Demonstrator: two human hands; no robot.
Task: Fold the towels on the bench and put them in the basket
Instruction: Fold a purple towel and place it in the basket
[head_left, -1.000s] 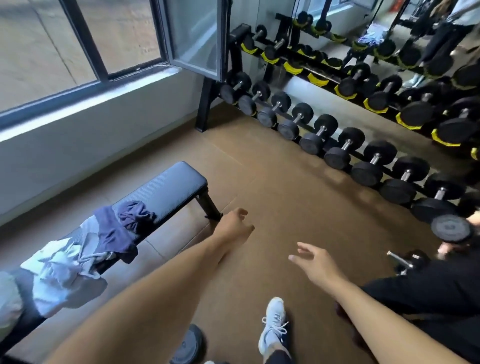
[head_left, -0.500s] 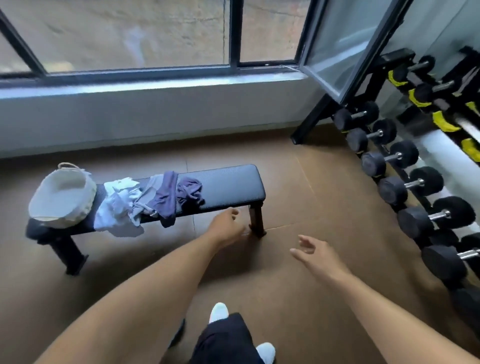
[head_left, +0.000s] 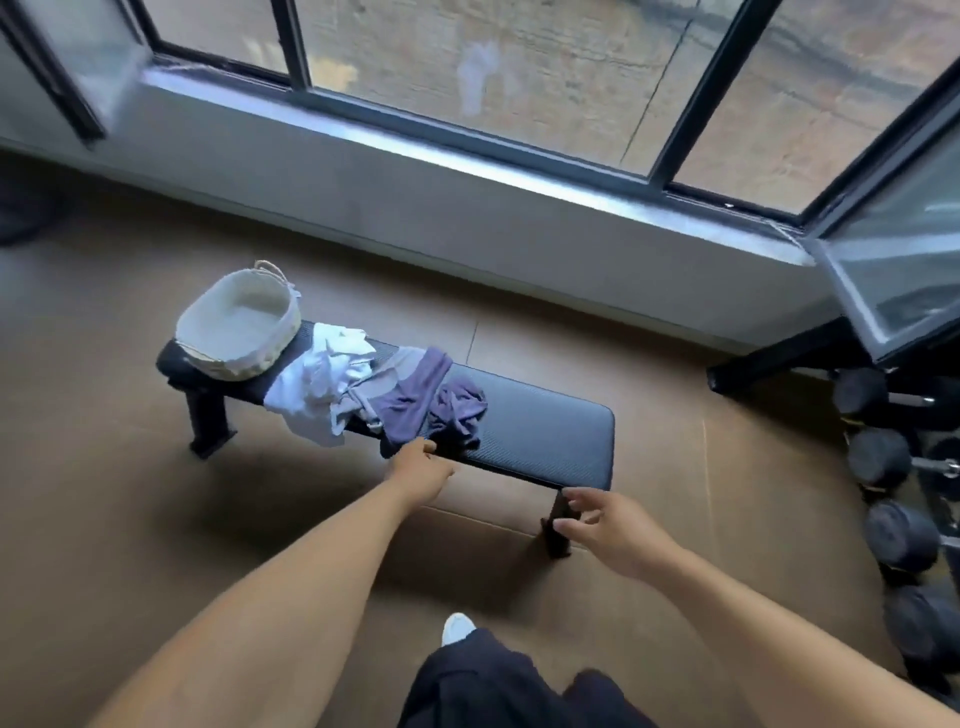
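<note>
Head view shows our left hand (head_left: 418, 467), fingers loosely curled, nearest the purple towel (head_left: 415, 397), just beyond it; right hand (head_left: 608, 530), fingers spread, farther off.

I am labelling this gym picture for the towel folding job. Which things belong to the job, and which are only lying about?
Belong to the job:
- purple towel
- white towel
- basket
- bench
- left hand, near the purple towel
- right hand

Only lying about:
- dumbbells on the rack
- open window
</note>
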